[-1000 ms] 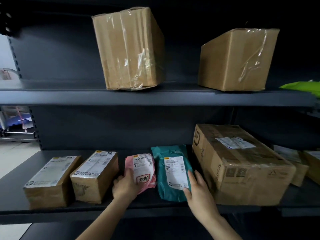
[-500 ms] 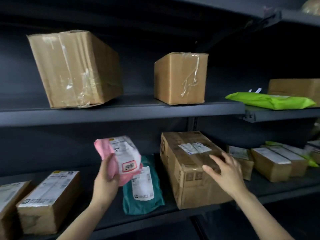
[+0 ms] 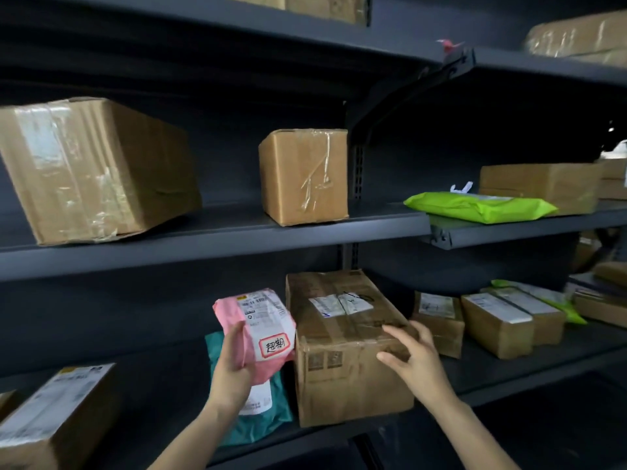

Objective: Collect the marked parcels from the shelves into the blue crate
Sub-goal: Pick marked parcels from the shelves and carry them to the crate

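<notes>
On the dark metal shelves [image 3: 217, 242], a person's left hand [image 3: 234, 364] grips a soft pink plastic mailer [image 3: 261, 330] bearing a white label and a red-bordered sticker, lifted clear above a flat teal mailer [image 3: 274, 401]. Just right, the right hand [image 3: 415, 361] spreads open, fingers against a taped, creased cardboard box [image 3: 342, 351].

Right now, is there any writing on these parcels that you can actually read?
"超期": handwritten in the red-bordered sticker on the pink parcel held by the left hand.
Printed shipping labels on the pink parcel, teal parcel and big cardboard box: too small and blurred.
</notes>
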`<move>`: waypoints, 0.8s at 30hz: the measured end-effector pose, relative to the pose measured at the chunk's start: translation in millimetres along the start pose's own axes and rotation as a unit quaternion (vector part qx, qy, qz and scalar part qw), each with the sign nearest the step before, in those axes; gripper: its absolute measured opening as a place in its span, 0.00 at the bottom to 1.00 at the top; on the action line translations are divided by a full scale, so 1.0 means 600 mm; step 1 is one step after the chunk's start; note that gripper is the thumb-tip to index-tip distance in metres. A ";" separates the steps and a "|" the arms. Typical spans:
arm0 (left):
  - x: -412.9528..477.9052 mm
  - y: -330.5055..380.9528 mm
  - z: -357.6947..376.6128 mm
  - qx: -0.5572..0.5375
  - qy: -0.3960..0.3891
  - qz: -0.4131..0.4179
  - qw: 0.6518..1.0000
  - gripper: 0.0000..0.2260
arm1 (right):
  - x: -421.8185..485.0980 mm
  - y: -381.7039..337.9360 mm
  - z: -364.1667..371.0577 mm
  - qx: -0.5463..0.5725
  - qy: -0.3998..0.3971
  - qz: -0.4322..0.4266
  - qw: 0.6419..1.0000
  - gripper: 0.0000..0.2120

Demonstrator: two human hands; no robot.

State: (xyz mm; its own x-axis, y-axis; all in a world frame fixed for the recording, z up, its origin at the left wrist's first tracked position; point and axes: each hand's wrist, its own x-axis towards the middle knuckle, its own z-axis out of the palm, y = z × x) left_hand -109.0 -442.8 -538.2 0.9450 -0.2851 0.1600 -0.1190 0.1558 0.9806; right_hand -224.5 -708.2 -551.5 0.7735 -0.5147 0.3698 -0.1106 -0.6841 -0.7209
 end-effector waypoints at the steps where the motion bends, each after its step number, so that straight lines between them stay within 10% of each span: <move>1: -0.003 0.003 -0.004 -0.007 0.000 -0.007 1.000 0.40 | 0.001 -0.002 0.004 0.002 -0.006 0.001 1.000 0.22; 24: -0.243 0.399 0.053 0.035 -0.126 -0.243 0.961 0.36 | -0.177 -0.369 -0.329 -0.250 -0.191 0.085 0.945 0.31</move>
State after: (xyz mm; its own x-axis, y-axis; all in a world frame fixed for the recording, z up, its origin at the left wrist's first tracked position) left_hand -285.0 -394.2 -323.2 0.7907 -0.5303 -0.3060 0.2899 -0.1159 0.9500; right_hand -405.2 -603.7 -315.5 0.8760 -0.4811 -0.0340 -0.4616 -0.8160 -0.3480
